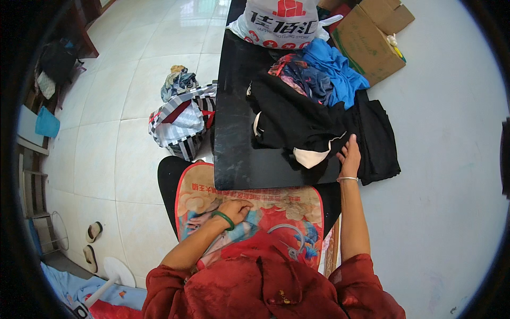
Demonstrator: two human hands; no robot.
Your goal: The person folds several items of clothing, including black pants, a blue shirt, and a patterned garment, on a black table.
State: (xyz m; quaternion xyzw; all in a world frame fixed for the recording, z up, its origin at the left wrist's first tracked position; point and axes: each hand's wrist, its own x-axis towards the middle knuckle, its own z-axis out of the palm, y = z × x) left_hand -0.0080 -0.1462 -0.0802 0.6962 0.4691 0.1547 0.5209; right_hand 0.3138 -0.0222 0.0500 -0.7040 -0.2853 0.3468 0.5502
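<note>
My left hand (236, 211), with a green bangle at the wrist, rests on the printed apron (279, 203) over my lap. Its fingers are loosely curled and nothing shows in them. My right hand (350, 157), wearing a pale metal bangle, lies with fingers apart at the right edge of a black garment (299, 115). This garment is spread, rumpled, on a black table (243, 171); a cream patch (310, 157) shows at its near edge. Just right of my right hand is a folded black cloth (378, 143). Whether my fingertips press on either cloth is unclear.
Beyond the garment lie a blue cloth (338, 67) and a patterned dark cloth (306, 77). A white plastic bag (279, 26) with printing and a cardboard box (370, 44) stand farther back. On the tiled floor left of the table sits a striped bag (183, 123); slippers (91, 257) lie nearer.
</note>
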